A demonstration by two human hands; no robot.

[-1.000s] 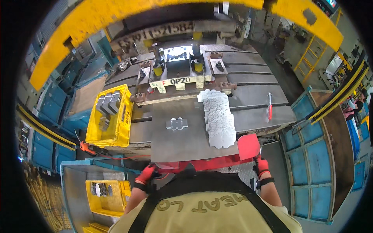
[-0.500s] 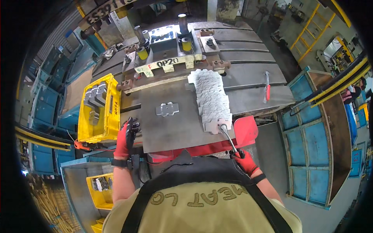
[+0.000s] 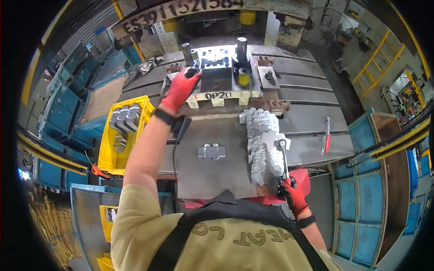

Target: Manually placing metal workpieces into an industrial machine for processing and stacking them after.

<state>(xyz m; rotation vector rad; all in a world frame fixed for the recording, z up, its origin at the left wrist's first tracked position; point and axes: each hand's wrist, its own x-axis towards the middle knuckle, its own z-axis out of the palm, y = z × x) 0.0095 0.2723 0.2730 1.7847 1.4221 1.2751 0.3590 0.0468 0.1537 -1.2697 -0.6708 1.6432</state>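
My right hand [image 3: 291, 192], in a red glove with black fingers, is closed around the handle of a long-shafted pick-up tool [image 3: 285, 159]. The tool's round head rests on a flat, notched metal plate [image 3: 272, 141] over a stack of similar sheet-metal plates [image 3: 257, 124]. My left hand [image 3: 184, 83], gloved the same way, reaches out over the left side of the press die [image 3: 216, 86], beside a dark guide post. Its fingers look apart, with nothing clearly visible in them. A formed metal part [image 3: 211, 151] lies on the grey plate in front of me.
At left stands a yellow crate [image 3: 105, 149] holding several formed metal parts. A red-handled tool [image 3: 326, 137] lies on the right of the slotted press bed [image 3: 303, 110]. Blue-framed bins [image 3: 359, 194] stand at right. The upper press part [image 3: 181, 16] hangs over the far side.
My left hand has moved from beside the yellow crate forward to the die. My right hand's tool has shifted with a plate at its head, which now sits higher across the stack.
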